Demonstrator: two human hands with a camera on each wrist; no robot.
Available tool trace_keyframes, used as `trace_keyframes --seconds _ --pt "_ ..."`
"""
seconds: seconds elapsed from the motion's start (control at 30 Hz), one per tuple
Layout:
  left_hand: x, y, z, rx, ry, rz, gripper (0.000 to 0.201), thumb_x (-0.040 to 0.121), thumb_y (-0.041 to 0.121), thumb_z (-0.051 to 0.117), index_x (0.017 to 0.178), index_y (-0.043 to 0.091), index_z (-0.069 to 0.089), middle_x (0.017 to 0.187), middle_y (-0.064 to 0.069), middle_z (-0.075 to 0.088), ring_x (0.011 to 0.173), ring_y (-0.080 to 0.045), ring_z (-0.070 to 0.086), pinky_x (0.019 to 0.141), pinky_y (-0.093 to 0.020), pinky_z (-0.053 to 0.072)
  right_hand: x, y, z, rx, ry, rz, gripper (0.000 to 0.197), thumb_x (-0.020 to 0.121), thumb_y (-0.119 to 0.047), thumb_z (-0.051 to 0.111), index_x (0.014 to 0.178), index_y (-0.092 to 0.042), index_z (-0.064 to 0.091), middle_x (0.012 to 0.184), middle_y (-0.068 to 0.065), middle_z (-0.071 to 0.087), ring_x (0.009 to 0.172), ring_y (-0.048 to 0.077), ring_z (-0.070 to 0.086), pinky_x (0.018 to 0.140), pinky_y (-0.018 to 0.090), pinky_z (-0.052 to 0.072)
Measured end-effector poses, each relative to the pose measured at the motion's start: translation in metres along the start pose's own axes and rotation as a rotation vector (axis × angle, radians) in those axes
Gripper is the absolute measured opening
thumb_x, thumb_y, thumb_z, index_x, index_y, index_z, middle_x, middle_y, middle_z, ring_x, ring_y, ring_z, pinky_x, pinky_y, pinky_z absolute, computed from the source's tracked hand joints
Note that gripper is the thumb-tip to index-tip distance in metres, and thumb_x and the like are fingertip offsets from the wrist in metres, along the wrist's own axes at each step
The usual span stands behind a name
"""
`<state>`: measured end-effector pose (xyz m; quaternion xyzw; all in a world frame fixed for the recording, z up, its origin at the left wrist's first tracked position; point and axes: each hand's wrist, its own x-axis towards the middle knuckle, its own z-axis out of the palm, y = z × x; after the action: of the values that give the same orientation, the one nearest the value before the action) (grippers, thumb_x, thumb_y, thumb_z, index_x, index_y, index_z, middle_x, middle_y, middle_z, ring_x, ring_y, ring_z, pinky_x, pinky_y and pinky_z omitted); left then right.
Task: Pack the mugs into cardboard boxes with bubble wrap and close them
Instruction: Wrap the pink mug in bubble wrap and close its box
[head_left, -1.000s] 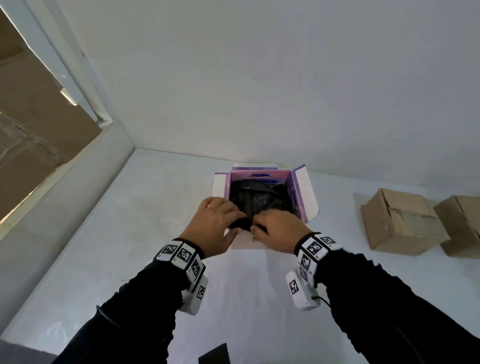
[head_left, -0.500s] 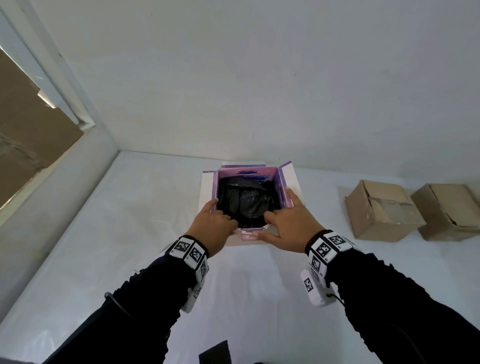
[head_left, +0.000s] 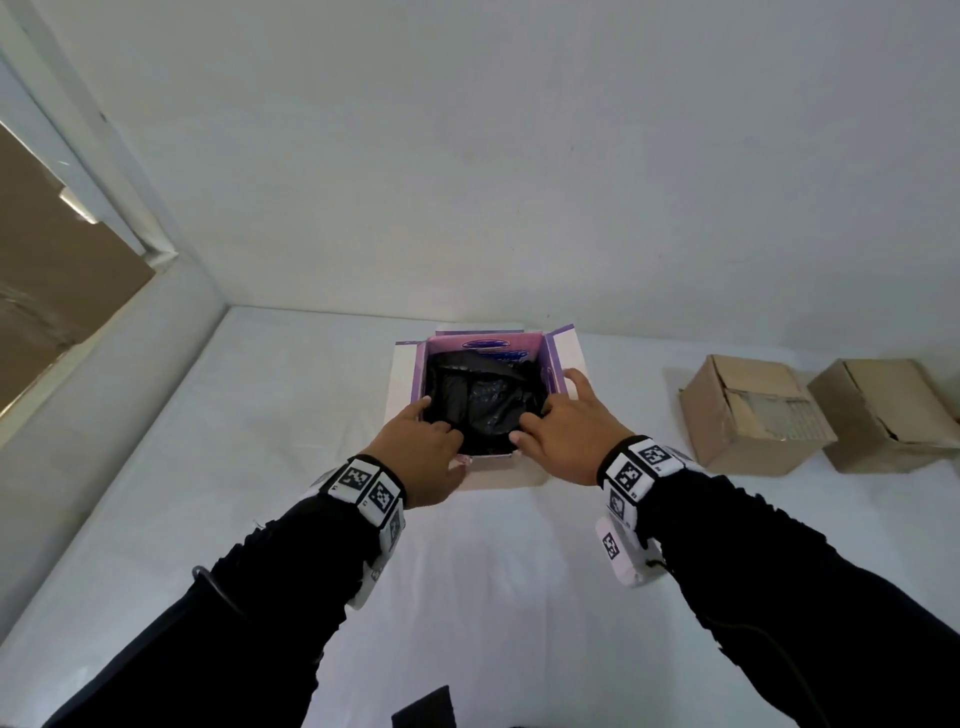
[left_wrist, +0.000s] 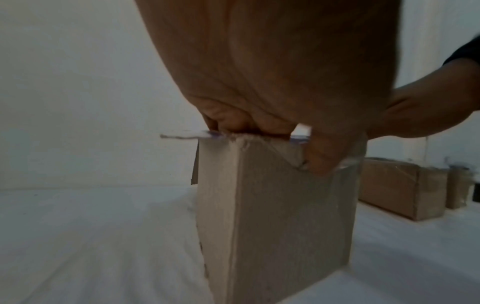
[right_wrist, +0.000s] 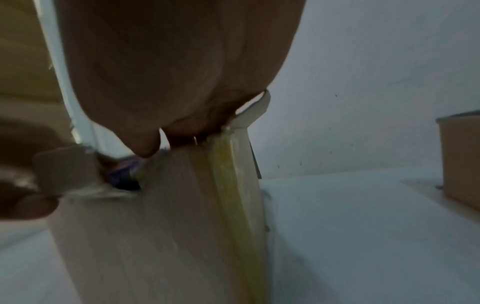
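An open cardboard box (head_left: 485, 470) with purple inner flaps stands on the white table (head_left: 493, 597), near the far wall. A black bubble-wrapped bundle (head_left: 483, 405) sits inside; the mug itself cannot be seen. The left hand (head_left: 421, 454) grips the box's near-left rim, fingers hooked inside and thumb down the outer wall. The right hand (head_left: 563, 434) rests on the near-right rim, fingers spread; whether it clamps the edge cannot be told. Two brown boxes (head_left: 748, 415) lie to the right, well apart from it.
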<state>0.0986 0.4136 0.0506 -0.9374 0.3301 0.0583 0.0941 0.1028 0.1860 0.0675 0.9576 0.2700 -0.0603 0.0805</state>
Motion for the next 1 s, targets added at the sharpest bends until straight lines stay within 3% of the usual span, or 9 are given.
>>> trace_keyframes --seconds 0.13,0.2,0.3,0.47,0.57,0.7,0.77,0.93,1.0 --pt "0.007 -0.013 -0.011 -0.184 0.251 -0.047 0.044 0.091 0.045 0.024 0.075 0.019 0.055 0.072 -0.001 0.063 0.072 -0.027 0.058 0.077 -0.035 0.039 0.019 0.009 -0.012 0.07 0.084 0.084 0.02 0.094 -0.041 0.046 0.094 -0.023 0.054 0.089 -0.002 0.066 0.098 0.022 0.057 0.103 0.044 0.016" --pt "0.013 -0.021 -0.013 -0.011 0.264 -0.179 0.034 0.092 0.039 0.035 0.081 0.02 0.062 0.08 0.002 0.064 0.085 -0.025 0.058 0.086 -0.039 0.035 0.024 0.014 -0.012 -0.001 0.077 0.114 0.018 0.082 -0.03 0.061 0.096 -0.022 0.054 0.094 -0.002 0.065 0.109 0.023 0.049 0.101 0.046 0.014" --pt "0.02 -0.025 -0.009 0.089 0.039 -0.305 0.027 0.092 0.043 0.045 0.094 0.03 0.069 0.097 0.01 0.068 0.12 -0.023 0.044 0.11 -0.049 0.009 0.03 0.015 -0.009 -0.031 -0.025 0.132 0.024 0.078 -0.021 0.063 0.102 -0.022 0.061 0.1 0.003 0.064 0.121 0.023 0.04 0.106 0.049 0.004" --pt "0.034 -0.024 -0.012 0.091 -0.038 -0.34 0.024 0.089 0.046 0.05 0.095 0.033 0.069 0.104 0.007 0.065 0.132 -0.029 0.03 0.111 -0.059 -0.01 0.045 0.013 -0.013 -0.094 -0.084 0.096 0.029 0.077 -0.015 0.06 0.105 -0.022 0.063 0.103 0.002 0.063 0.116 0.025 0.046 0.108 0.049 0.011" --pt "0.043 -0.031 -0.021 0.11 0.055 -0.32 0.035 0.072 0.05 0.071 0.097 0.025 0.065 0.103 0.001 0.062 0.118 -0.028 0.044 0.109 -0.048 0.013 0.055 0.016 -0.017 -0.096 -0.007 0.096 0.053 0.076 -0.018 0.061 0.126 -0.013 0.044 0.123 0.008 0.053 0.12 0.029 0.044 0.108 0.048 0.016" --pt "0.059 -0.036 -0.018 0.011 0.079 -0.275 0.074 0.068 0.037 0.078 0.128 0.013 0.043 0.127 -0.005 0.053 0.118 -0.026 0.047 0.099 -0.037 0.034 0.067 0.022 -0.015 -0.051 -0.081 0.097 0.05 0.073 -0.021 0.066 0.118 -0.012 0.046 0.108 0.005 0.062 0.107 0.025 0.057 0.109 0.047 0.013" --pt "0.065 -0.036 -0.017 0.075 0.031 -0.321 0.079 0.069 0.039 0.075 0.134 0.012 0.039 0.124 -0.003 0.058 0.122 -0.025 0.045 0.106 -0.043 0.022 0.072 0.024 -0.012 -0.067 -0.124 0.086 0.051 0.071 -0.024 0.068 0.117 -0.013 0.048 0.101 0.002 0.066 0.102 0.025 0.059 0.111 0.049 0.008" --pt "0.071 -0.038 -0.017 0.161 -0.084 -0.334 0.048 0.072 0.029 0.064 0.119 0.021 0.056 0.101 0.006 0.066 0.132 -0.028 0.027 0.101 -0.059 -0.022 0.08 0.026 -0.008 -0.082 -0.167 0.038 0.063 0.071 -0.026 0.069 0.127 -0.014 0.043 0.095 0.001 0.068 0.104 0.027 0.059 0.113 0.051 0.001" --pt "0.074 -0.038 -0.014 0.161 -0.082 -0.316 0.033 0.081 0.024 0.055 0.113 0.022 0.061 0.101 0.006 0.066 0.133 -0.03 0.022 0.102 -0.061 -0.022 0.081 0.025 -0.008 -0.089 -0.179 0.027 0.066 0.072 -0.026 0.068 0.13 -0.015 0.039 0.088 -0.001 0.065 0.102 0.027 0.061 0.114 0.052 -0.002"
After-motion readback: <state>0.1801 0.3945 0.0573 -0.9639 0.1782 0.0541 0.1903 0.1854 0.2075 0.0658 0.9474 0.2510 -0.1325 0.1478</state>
